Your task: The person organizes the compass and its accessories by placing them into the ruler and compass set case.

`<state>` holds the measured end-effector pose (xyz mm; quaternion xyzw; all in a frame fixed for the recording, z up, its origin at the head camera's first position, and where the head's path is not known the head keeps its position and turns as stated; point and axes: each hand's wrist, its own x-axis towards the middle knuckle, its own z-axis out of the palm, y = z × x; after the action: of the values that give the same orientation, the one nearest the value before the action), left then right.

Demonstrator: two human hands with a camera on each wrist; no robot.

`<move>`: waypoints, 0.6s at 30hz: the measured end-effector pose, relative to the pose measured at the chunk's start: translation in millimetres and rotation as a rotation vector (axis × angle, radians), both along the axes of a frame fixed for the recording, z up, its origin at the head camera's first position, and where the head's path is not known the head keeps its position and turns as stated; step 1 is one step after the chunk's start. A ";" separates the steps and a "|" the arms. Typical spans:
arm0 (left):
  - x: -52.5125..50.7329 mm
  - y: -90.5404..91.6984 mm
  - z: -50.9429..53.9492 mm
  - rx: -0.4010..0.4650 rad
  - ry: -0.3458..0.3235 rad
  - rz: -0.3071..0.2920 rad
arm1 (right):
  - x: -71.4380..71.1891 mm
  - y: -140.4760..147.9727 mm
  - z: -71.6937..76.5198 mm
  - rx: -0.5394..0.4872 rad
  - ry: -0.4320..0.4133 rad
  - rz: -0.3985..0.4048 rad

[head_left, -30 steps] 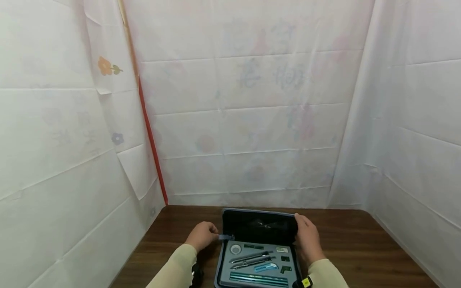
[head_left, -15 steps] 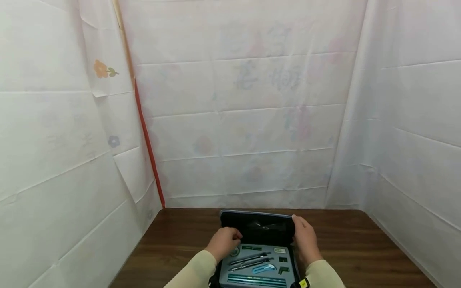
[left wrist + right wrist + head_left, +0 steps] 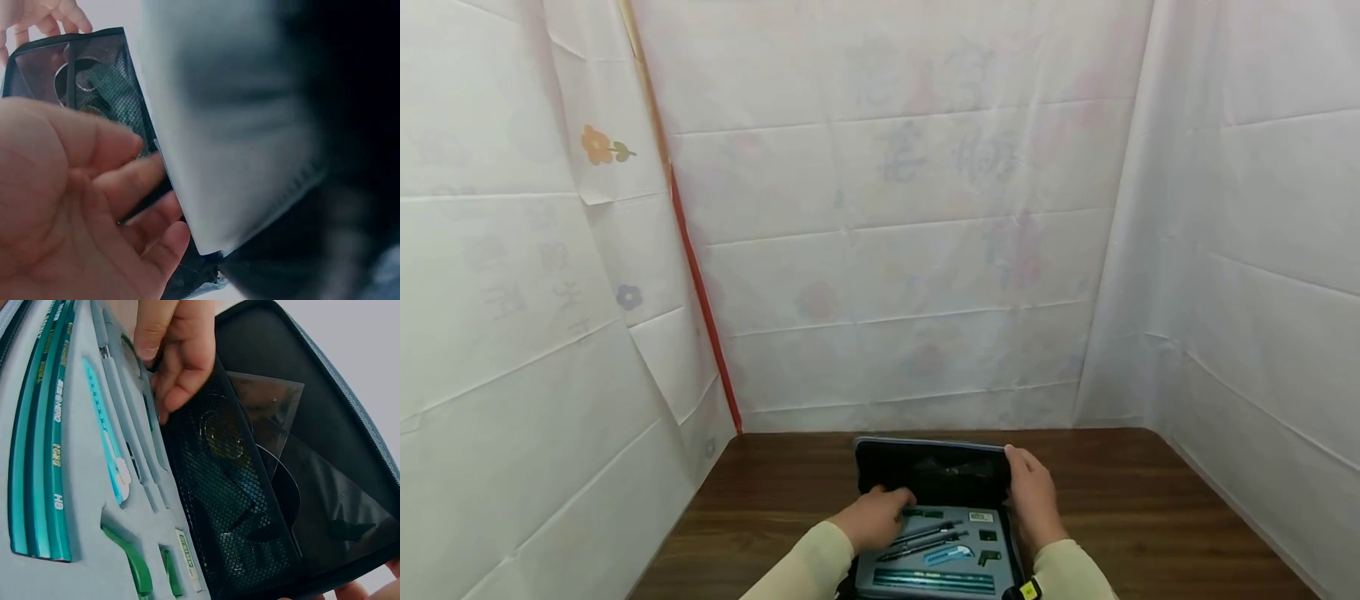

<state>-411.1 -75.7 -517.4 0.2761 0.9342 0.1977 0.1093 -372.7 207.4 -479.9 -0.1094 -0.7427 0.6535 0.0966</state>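
An unzipped stationery case (image 3: 936, 446) lies open on the table, lid raised. My right hand (image 3: 1032, 492) holds the lid's right edge, its fingertips (image 3: 351, 591) showing under the rim in the right wrist view. My left hand (image 3: 874, 518) is over the back left corner of the grey insert (image 3: 94, 531). Its bent fingers (image 3: 134, 181) lie at the insert's edge, beside the mesh pocket (image 3: 219, 481); no firm grip shows. Set in the insert are green pencils (image 3: 40, 444), a light-blue utility knife (image 3: 106, 434), grey pen-like tools (image 3: 925, 537) and an eraser (image 3: 187, 559).
The brown wooden table (image 3: 1120, 517) extends on both sides of the case. White sheets (image 3: 887, 275) hang at the back and both sides, with a red strip (image 3: 700, 292) at the left corner. Clear plastic sheets (image 3: 325, 494) sit inside the lid.
My left hand has left the strap at the case's left side, moved right over the insert, then lowered onto its back corner. The right hand stays at the lid.
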 end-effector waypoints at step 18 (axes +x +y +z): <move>39.8 -28.8 56.0 0.334 0.213 0.069 | 1.7 7.5 -7.5 0.022 -0.037 0.048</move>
<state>-371.3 -104.5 -461.4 0.2774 0.9036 0.3234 -0.0443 -371.0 214.9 -487.4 -0.1027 -0.7538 0.6454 0.0685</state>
